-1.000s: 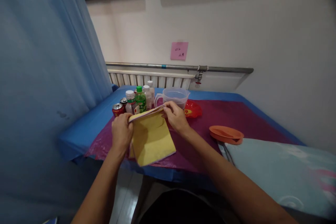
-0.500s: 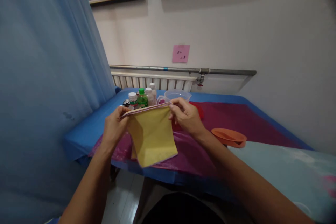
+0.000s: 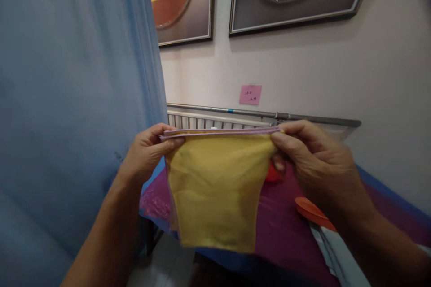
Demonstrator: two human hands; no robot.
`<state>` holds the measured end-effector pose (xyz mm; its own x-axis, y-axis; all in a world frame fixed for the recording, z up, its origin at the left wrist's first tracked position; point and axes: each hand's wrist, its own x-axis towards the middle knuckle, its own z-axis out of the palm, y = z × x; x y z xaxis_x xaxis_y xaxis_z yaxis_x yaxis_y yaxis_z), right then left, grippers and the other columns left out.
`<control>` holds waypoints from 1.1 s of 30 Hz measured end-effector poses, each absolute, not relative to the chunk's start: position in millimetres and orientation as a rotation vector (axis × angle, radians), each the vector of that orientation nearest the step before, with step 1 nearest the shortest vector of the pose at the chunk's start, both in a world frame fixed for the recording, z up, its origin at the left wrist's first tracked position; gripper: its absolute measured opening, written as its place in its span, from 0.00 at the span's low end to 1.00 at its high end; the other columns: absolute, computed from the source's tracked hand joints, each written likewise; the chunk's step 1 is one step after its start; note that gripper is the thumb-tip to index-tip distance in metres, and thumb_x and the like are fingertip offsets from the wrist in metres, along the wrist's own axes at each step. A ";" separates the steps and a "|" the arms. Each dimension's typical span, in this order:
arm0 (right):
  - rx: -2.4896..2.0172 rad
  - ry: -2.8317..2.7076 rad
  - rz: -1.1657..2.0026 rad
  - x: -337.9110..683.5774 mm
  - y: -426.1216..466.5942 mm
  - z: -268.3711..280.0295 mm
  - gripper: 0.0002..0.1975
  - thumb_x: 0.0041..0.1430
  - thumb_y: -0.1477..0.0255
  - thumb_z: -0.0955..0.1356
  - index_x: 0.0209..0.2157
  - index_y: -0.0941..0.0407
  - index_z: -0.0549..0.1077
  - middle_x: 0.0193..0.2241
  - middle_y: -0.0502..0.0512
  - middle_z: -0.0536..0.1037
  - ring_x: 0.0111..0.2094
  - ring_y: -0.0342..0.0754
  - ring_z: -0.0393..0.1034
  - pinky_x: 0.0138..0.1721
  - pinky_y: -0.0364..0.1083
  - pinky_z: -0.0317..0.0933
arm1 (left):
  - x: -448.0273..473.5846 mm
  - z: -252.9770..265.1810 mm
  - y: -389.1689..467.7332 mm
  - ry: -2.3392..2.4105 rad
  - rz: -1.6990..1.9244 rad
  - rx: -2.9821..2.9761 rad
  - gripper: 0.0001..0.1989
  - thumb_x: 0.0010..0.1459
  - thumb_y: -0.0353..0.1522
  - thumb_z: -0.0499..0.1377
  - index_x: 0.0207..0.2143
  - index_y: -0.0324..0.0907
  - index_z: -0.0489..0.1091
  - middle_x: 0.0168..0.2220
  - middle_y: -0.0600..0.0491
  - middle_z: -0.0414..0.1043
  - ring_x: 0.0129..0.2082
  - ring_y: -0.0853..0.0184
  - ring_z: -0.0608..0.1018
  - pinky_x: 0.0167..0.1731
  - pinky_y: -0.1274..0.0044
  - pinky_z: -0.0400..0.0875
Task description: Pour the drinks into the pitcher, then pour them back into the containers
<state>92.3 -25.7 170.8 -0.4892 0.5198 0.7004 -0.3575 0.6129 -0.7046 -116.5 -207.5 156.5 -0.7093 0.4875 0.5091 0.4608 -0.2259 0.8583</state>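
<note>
A yellow cloth [image 3: 215,188] with pale pink edges hangs folded between my hands, its lower part loose above the table. My left hand [image 3: 144,150] pinches the top left corner, thumb in front and fingers behind. At the top right corner my right hand [image 3: 313,152] grips the cloth the same way. The top edge is stretched nearly straight and shows more than one layer. Behind the cloth, most of the tabletop is hidden; a bit of a red thing [image 3: 274,174] shows under my right hand.
A magenta plastic sheet [image 3: 286,224] covers the blue-draped table. An orange oval dish [image 3: 313,213] lies right of the cloth, partly behind my right wrist, near a pale folded fabric [image 3: 340,251]. A blue curtain [image 3: 81,76] hangs close on the left. A pipe [image 3: 313,119] runs along the wall.
My hands have brought the cloth nearer and spread its top edge wider. The view has tilted up and left, and the cloth now hides the bottles and the clear jug.
</note>
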 end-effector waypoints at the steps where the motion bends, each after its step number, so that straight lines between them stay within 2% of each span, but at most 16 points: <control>1: -0.160 -1.802 1.092 91.1 -21.3 163.8 0.07 0.59 0.64 0.69 0.30 0.52 0.72 0.14 0.43 0.67 0.15 0.40 0.60 0.16 0.40 0.56 | -120.0 150.8 -201.9 1.941 2.065 1.165 0.13 0.43 0.39 0.68 0.30 0.42 0.73 0.26 0.57 0.71 0.27 0.69 0.72 0.29 0.76 0.68; 4: -0.331 -1.844 1.175 79.2 0.2 126.7 0.11 0.57 0.60 0.69 0.29 0.53 0.70 0.13 0.43 0.66 0.15 0.40 0.59 0.17 0.40 0.56 | -133.5 117.0 -170.5 1.940 1.849 1.079 0.16 0.43 0.43 0.68 0.31 0.41 0.74 0.26 0.56 0.72 0.27 0.67 0.74 0.28 0.75 0.69; 6: -0.506 -1.876 1.168 66.6 17.8 90.1 0.13 0.54 0.58 0.68 0.28 0.54 0.70 0.13 0.44 0.67 0.16 0.42 0.61 0.18 0.40 0.58 | -141.7 83.2 -140.8 1.974 1.759 1.026 0.16 0.45 0.42 0.68 0.31 0.39 0.74 0.28 0.54 0.74 0.28 0.67 0.75 0.29 0.74 0.70; 8: -0.675 -1.880 1.162 54.6 33.8 48.6 0.14 0.53 0.56 0.66 0.28 0.53 0.68 0.14 0.44 0.67 0.16 0.44 0.63 0.17 0.42 0.60 | -147.3 46.1 -110.4 2.051 1.684 0.955 0.14 0.51 0.40 0.67 0.32 0.38 0.73 0.31 0.53 0.74 0.30 0.67 0.76 0.31 0.73 0.72; 10: -0.770 -1.882 1.150 47.4 45.5 10.0 0.13 0.52 0.57 0.63 0.28 0.53 0.67 0.16 0.47 0.70 0.16 0.47 0.66 0.17 0.45 0.62 | -151.3 13.0 -86.4 2.141 1.609 0.878 0.13 0.59 0.39 0.62 0.37 0.37 0.73 0.36 0.52 0.75 0.33 0.67 0.77 0.35 0.71 0.74; 13: -0.850 -1.892 1.086 51.1 53.9 -27.9 0.14 0.51 0.59 0.63 0.35 0.54 0.69 0.29 0.57 0.79 0.28 0.52 0.75 0.27 0.50 0.70 | -158.2 -17.7 -74.9 2.294 1.548 0.801 0.15 0.62 0.39 0.59 0.46 0.38 0.71 0.45 0.48 0.74 0.41 0.63 0.77 0.42 0.66 0.75; 15: -0.854 -1.936 1.031 62.1 53.8 -37.1 0.16 0.50 0.61 0.64 0.38 0.55 0.71 0.39 0.61 0.80 0.37 0.55 0.76 0.39 0.54 0.70 | -163.5 -25.5 -86.8 2.386 1.519 0.797 0.15 0.62 0.39 0.59 0.47 0.39 0.70 0.47 0.47 0.73 0.45 0.62 0.76 0.45 0.63 0.74; 17: -0.824 -2.013 1.001 76.0 48.8 -37.6 0.14 0.50 0.63 0.65 0.37 0.54 0.73 0.41 0.62 0.80 0.41 0.56 0.75 0.45 0.55 0.67 | -166.1 -28.6 -111.8 2.464 1.459 0.805 0.13 0.61 0.39 0.60 0.44 0.39 0.71 0.45 0.48 0.73 0.44 0.62 0.76 0.46 0.64 0.72; 21: -0.707 -2.204 1.030 99.9 25.0 -32.3 0.10 0.51 0.64 0.65 0.31 0.53 0.74 0.31 0.56 0.80 0.33 0.53 0.74 0.39 0.51 0.66 | -152.1 -43.4 -174.9 2.503 1.272 0.784 0.04 0.56 0.31 0.61 0.29 0.40 0.71 0.27 0.55 0.72 0.29 0.67 0.73 0.36 0.71 0.69; 23: -0.634 -2.332 1.039 108.0 11.2 -32.6 0.09 0.53 0.65 0.65 0.30 0.53 0.74 0.29 0.54 0.80 0.30 0.52 0.73 0.36 0.49 0.65 | -136.0 -58.7 -199.2 2.446 1.214 0.768 0.05 0.51 0.30 0.60 0.23 0.42 0.70 0.20 0.57 0.68 0.23 0.67 0.71 0.28 0.74 0.64; 25: -0.571 -2.458 0.994 113.8 1.4 -35.7 0.09 0.56 0.66 0.63 0.31 0.53 0.74 0.30 0.54 0.80 0.30 0.51 0.73 0.34 0.48 0.64 | -118.0 -76.5 -213.4 2.382 1.200 0.753 0.06 0.48 0.32 0.60 0.20 0.43 0.69 0.17 0.57 0.67 0.20 0.66 0.70 0.25 0.75 0.61; 29: -0.544 -2.572 0.800 117.1 -1.5 -43.0 0.10 0.60 0.69 0.60 0.33 0.53 0.72 0.32 0.56 0.79 0.33 0.51 0.73 0.35 0.48 0.64 | -88.5 -108.5 -216.9 2.306 1.285 0.711 0.08 0.42 0.39 0.61 0.23 0.45 0.71 0.23 0.52 0.75 0.26 0.61 0.76 0.30 0.72 0.65; 31: -0.563 -2.620 0.675 112.8 2.0 -42.3 0.11 0.63 0.70 0.59 0.36 0.55 0.73 0.34 0.56 0.79 0.35 0.50 0.74 0.37 0.47 0.65 | -78.6 -120.3 -212.7 2.288 1.365 0.667 0.13 0.41 0.43 0.60 0.28 0.44 0.72 0.29 0.50 0.79 0.32 0.59 0.79 0.35 0.71 0.68; 33: -0.605 -2.689 0.492 103.2 6.6 -37.4 0.12 0.64 0.73 0.59 0.42 0.56 0.73 0.39 0.58 0.78 0.39 0.49 0.74 0.41 0.46 0.65 | -71.3 -128.7 -208.2 2.292 1.443 0.597 0.18 0.41 0.46 0.60 0.32 0.44 0.72 0.31 0.48 0.78 0.34 0.57 0.79 0.37 0.69 0.69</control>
